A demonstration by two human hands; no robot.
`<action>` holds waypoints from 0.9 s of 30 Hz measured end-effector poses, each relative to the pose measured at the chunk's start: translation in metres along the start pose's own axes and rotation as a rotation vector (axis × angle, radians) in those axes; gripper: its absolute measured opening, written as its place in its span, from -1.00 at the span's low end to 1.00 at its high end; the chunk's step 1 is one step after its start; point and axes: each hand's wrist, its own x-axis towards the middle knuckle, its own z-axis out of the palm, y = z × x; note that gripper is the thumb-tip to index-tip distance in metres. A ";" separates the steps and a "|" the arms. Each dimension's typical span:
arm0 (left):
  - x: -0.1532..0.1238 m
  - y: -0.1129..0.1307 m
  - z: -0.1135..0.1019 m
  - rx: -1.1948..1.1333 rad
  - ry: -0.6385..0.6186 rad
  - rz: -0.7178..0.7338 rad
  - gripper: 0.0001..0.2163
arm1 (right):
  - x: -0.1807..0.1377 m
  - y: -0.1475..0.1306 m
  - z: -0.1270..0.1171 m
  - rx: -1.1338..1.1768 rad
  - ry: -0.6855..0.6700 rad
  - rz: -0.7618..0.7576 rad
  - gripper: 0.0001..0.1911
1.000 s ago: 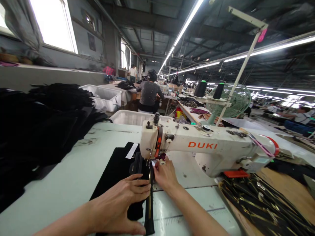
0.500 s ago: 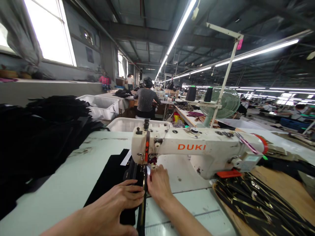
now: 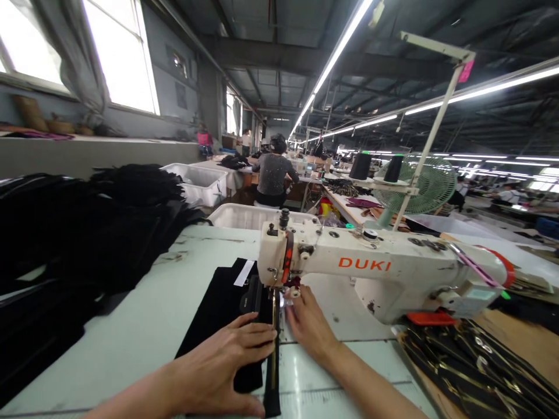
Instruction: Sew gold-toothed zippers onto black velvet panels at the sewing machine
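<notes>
A white DUKI sewing machine (image 3: pixel 375 269) stands on the pale green table (image 3: pixel 144 326). Black fabric (image 3: pixel 220 302) with a gold-toothed zipper strip (image 3: pixel 273 355) lies under its needle. My left hand (image 3: pixel 222 364) rests flat on the fabric, fingers stretched toward the zipper. Just right of the zipper, my right hand (image 3: pixel 308 323) lies on the machine bed with its fingers at the presser foot. A small white label (image 3: pixel 243 272) sits on the fabric behind the needle.
A tall heap of black fabric pieces (image 3: pixel 74 233) fills the left of the table. A pile of black zippers with gold teeth (image 3: pixel 476 364) lies at the right. White bins (image 3: pixel 244 216) and a green fan (image 3: pixel 421 185) stand behind. A seated person (image 3: pixel 273 173) works farther off.
Both hands keep the same hold on the fabric at the needle. The view has swung slightly, and the fabric with the zipper seems to have fed a little farther under the foot.
</notes>
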 end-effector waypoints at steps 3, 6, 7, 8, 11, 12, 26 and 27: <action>-0.001 0.002 0.004 0.035 0.062 -0.044 -0.38 | -0.010 -0.009 -0.006 0.079 -0.061 -0.160 -0.60; -0.004 0.002 0.008 0.045 0.049 -0.084 -0.34 | -0.012 -0.011 -0.005 0.110 -0.081 -0.201 -0.59; -0.005 0.000 0.010 0.057 0.045 -0.083 -0.33 | -0.012 -0.011 -0.005 0.115 -0.078 -0.201 -0.60; -0.006 -0.002 0.011 0.072 0.054 -0.073 -0.32 | -0.011 -0.010 -0.004 0.119 -0.071 -0.203 -0.60; -0.006 -0.010 0.013 0.088 0.116 -0.008 -0.34 | -0.011 -0.009 -0.002 0.109 -0.041 -0.223 -0.59; -0.005 -0.012 0.013 0.071 0.139 0.019 -0.36 | -0.011 -0.009 -0.002 0.094 -0.031 -0.227 -0.58; 0.003 -0.038 0.010 0.229 0.150 -0.052 -0.23 | -0.009 -0.014 -0.007 0.148 0.027 -0.193 -0.60; 0.006 -0.036 0.007 0.221 0.139 -0.067 -0.24 | -0.009 -0.014 -0.008 0.163 0.030 -0.194 -0.60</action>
